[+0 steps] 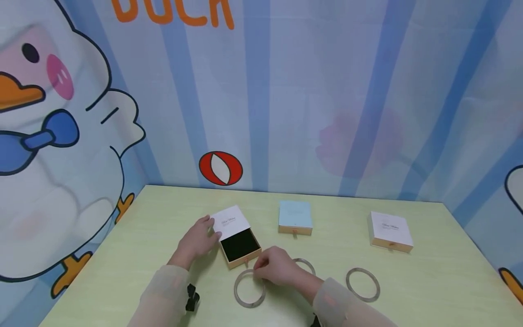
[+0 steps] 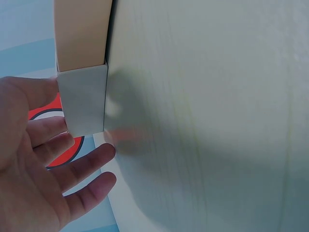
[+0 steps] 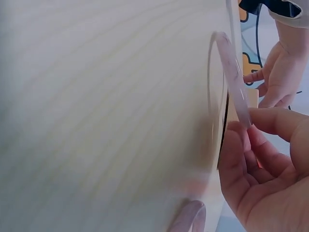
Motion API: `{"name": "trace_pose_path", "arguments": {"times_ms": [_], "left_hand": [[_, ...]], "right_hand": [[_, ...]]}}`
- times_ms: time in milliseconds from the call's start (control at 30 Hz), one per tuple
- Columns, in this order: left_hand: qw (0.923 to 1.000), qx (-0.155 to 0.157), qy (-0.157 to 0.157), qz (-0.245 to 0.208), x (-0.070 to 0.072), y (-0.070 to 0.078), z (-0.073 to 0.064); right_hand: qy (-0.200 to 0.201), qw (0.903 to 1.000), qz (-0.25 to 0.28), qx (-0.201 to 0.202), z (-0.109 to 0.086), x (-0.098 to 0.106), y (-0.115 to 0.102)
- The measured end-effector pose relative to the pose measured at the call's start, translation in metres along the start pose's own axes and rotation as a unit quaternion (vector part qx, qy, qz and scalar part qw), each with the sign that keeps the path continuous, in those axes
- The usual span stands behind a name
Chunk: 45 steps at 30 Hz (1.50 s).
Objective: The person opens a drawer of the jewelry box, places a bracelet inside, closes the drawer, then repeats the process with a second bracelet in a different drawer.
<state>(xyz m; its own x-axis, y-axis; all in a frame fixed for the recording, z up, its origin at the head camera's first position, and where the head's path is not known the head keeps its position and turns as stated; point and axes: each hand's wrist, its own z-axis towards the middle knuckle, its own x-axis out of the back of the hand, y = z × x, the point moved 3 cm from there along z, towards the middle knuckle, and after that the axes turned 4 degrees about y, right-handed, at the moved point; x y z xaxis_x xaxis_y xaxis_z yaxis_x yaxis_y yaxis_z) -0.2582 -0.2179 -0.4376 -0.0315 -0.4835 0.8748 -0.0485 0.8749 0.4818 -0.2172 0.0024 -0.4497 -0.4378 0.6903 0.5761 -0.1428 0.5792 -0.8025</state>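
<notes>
My left hand [image 1: 198,241] holds a white jewellery box [image 1: 232,221] by the end of its sleeve, thumb on one side and fingers on the other. Its tan drawer is pulled partway out toward me, baring a dark lining [image 1: 240,245]. In the left wrist view the sleeve's pale end [image 2: 82,101] sits between thumb and fingers. Just in front of the drawer, my right hand [image 1: 279,267] pinches a pale, translucent bangle [image 1: 249,305] at its rim. The right wrist view shows this bangle [image 3: 234,77] tilted up from the table, between thumb and fingertips.
A second bangle [image 1: 303,260] lies partly hidden behind my right hand, and a third bangle [image 1: 378,289] is farther right. A light blue box [image 1: 295,214] stands at the back middle, a closed white box [image 1: 390,227] at the right. A printed curtain [image 1: 302,91] hangs behind the table.
</notes>
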Motion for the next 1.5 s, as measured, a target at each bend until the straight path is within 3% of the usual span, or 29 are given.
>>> {"name": "trace_pose_path", "arguments": {"times_ms": [333, 600, 1500], "left_hand": [[1.0, 0.001, 0.006, -0.001, -0.001, 0.001, 0.0], [0.9999, -0.005, 0.011, 0.001, 0.001, 0.001, -0.002], [0.9997, -0.007, 0.022, 0.004, -0.002, 0.001, -0.001]], "right_hand": [[-0.011, 0.9983, 0.056, -0.007, -0.004, 0.004, 0.009], [-0.011, 0.993, 0.111, -0.039, -0.01, 0.006, 0.015], [-0.016, 0.989, 0.131, -0.067, -0.016, 0.011, 0.016]]}}
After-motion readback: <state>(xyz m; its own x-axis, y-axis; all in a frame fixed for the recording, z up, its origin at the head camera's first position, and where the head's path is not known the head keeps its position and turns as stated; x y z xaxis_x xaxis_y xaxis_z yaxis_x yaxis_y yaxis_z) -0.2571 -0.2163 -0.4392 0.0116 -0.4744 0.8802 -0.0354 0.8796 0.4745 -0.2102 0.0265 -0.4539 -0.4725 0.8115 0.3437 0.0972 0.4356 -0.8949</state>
